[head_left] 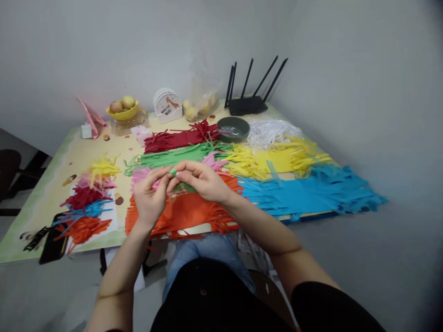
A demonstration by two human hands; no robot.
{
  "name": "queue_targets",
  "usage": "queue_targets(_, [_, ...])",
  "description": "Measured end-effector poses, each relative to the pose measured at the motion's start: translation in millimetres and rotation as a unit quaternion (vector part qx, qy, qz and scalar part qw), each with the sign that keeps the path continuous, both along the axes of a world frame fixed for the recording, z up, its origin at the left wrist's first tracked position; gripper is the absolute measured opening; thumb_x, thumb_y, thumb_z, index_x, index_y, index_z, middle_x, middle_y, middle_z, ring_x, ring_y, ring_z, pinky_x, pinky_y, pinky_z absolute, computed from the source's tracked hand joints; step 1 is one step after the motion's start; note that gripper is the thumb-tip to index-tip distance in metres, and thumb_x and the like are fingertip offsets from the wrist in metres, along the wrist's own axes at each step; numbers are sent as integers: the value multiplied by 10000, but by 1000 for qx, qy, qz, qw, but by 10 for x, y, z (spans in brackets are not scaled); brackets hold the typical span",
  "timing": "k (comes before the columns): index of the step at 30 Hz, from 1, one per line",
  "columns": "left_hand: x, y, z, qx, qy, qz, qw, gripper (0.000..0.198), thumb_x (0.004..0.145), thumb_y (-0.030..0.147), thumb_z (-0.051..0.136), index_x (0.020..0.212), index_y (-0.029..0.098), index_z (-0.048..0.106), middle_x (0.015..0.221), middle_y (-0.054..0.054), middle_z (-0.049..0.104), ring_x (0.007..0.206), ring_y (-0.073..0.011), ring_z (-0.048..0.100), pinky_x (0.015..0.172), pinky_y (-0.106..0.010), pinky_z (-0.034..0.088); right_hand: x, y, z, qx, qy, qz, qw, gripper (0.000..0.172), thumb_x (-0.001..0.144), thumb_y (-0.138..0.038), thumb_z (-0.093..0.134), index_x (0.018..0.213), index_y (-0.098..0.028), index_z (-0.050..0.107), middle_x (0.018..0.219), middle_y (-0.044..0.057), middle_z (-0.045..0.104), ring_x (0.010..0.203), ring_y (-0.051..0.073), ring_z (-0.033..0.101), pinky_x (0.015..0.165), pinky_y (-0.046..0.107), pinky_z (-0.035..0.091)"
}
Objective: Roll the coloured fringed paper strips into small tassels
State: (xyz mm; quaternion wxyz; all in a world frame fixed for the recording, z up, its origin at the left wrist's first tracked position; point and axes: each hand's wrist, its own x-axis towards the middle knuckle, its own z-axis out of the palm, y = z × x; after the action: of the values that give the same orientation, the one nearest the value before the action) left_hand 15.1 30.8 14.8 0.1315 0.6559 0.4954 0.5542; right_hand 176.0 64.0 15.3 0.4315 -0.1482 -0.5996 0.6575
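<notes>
My left hand (151,194) and my right hand (205,181) meet over the front of the table, fingertips pinched together on a small strip of green paper (173,172). More green shows below the fingers, partly hidden by the hands. Beneath them lies fringed orange paper (183,210). Just behind are fringed green paper (162,159) and pink paper (141,174). Fringed dark red paper (180,138) lies farther back. To the right are fringed yellow paper (282,160) and blue paper (294,194).
Paper tassels (83,197) in several colours lie at left beside a black phone (54,242). A dark bowl (233,128), white strips (272,132), a black router (248,105), a yellow fruit bowl (123,113) and a coaster holder (168,108) stand toward the wall.
</notes>
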Motion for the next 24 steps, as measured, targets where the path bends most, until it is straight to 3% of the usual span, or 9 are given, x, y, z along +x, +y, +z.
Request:
queue_targets(3, [96,27,29,-87,-98,-39,991,227,867,355,667,957,186,790,895,-52,784,816,-191,719,769,-296,566,-46,16,-45,50,-24,-95,994,325,925,-504,591,986,-204,483,763,2,714,669,111,655,633,213,489])
queue_targets(7, [176,93,-3,-98,-163,-38,981,265,848,397,686,955,179,791,895,-53,782,818,-192,716,775,-300,571,-79,40,-100,102,-66,-203,972,207,967,-410,545,989,-210,499,826,3,703,754,131,678,693,234,498])
queue_targets(9, [186,129,-39,-101,-175,-29,979,256,842,398,691,921,173,785,899,-54,778,841,-191,709,813,-303,564,-53,64,-106,178,-109,-255,944,159,965,-355,555,953,-197,568,880,32,708,834,159,662,767,275,500])
queue_targets(12, [144,181,-65,-109,-174,-30,978,237,856,400,677,861,175,751,855,-43,759,807,-163,680,786,-264,543,66,147,-90,309,-193,-305,880,150,944,-312,601,927,-178,668,942,74,714,915,201,610,891,346,468])
queue_targets(14, [93,227,-60,-152,-152,-82,973,256,855,418,675,811,171,723,788,-37,735,723,-143,646,710,-238,521,177,230,-79,347,-205,-278,872,168,941,-308,611,980,-172,702,954,78,706,894,188,609,873,324,476])
queue_targets(18, [47,365,-48,-275,-105,-212,932,355,801,463,715,627,158,668,595,-33,643,606,-140,586,634,-241,477,366,398,-82,357,-201,-164,897,177,942,-278,616,977,-147,730,890,62,706,836,145,649,776,240,490])
queue_targets(24, [178,626,-95,-404,-184,-261,857,505,649,584,808,512,152,586,425,5,464,513,-129,504,505,-225,381,510,587,-114,357,-243,-159,888,160,948,-263,609,922,-135,701,926,77,731,872,141,660,806,236,484])
